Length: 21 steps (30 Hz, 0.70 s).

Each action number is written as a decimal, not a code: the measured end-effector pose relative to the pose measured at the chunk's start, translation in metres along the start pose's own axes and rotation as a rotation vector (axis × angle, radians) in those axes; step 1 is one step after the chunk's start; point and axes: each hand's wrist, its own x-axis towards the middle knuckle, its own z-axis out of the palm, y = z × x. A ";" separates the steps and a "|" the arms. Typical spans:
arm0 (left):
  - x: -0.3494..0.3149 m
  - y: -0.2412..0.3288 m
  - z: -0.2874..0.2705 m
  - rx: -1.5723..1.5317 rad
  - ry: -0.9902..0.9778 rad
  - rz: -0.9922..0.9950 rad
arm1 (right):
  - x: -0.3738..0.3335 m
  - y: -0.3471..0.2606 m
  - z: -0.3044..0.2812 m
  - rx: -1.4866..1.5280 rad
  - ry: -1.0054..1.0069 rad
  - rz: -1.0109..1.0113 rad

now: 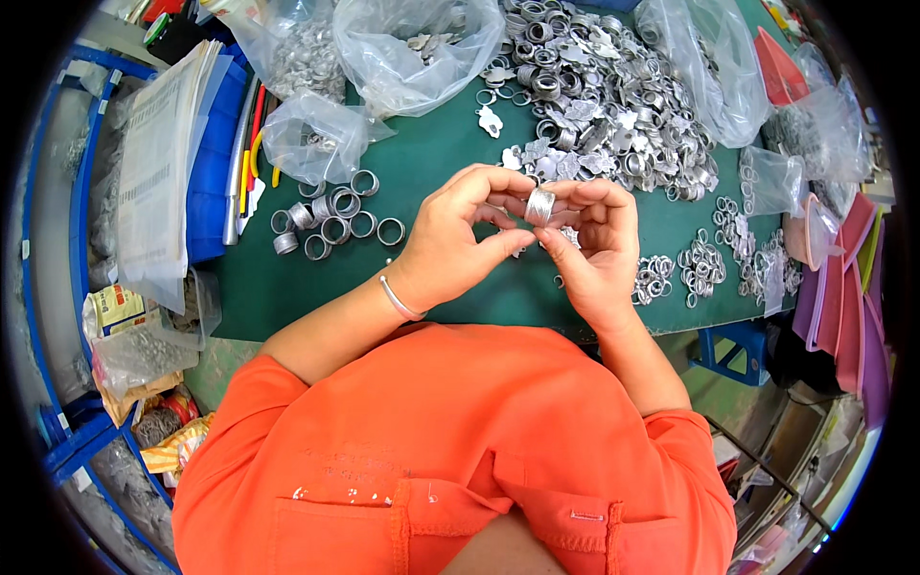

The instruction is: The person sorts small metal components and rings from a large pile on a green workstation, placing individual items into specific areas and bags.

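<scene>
Wide silver ring [540, 207] is held just on the near side of the metal pile [623, 101]. It is gripped by the left hand [452, 225], thumb straight, fingers curled, forearm slanted inward, and by the right hand [602, 254], fingers bent, thumb angled to the ring's lower edge. Similar rings [323, 210] are scattered left of the pile.
</scene>
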 end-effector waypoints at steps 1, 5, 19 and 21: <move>0.000 0.002 0.000 -0.030 -0.016 -0.013 | 0.000 0.000 0.000 -0.035 0.003 -0.019; -0.001 -0.003 0.000 -0.231 -0.025 -0.065 | -0.004 0.000 -0.001 -0.117 -0.017 -0.104; -0.009 0.005 -0.033 0.586 0.224 0.375 | 0.023 -0.015 -0.039 -0.701 0.124 0.021; -0.016 0.009 -0.055 0.514 0.385 0.400 | 0.027 -0.016 -0.055 -0.865 0.044 -0.003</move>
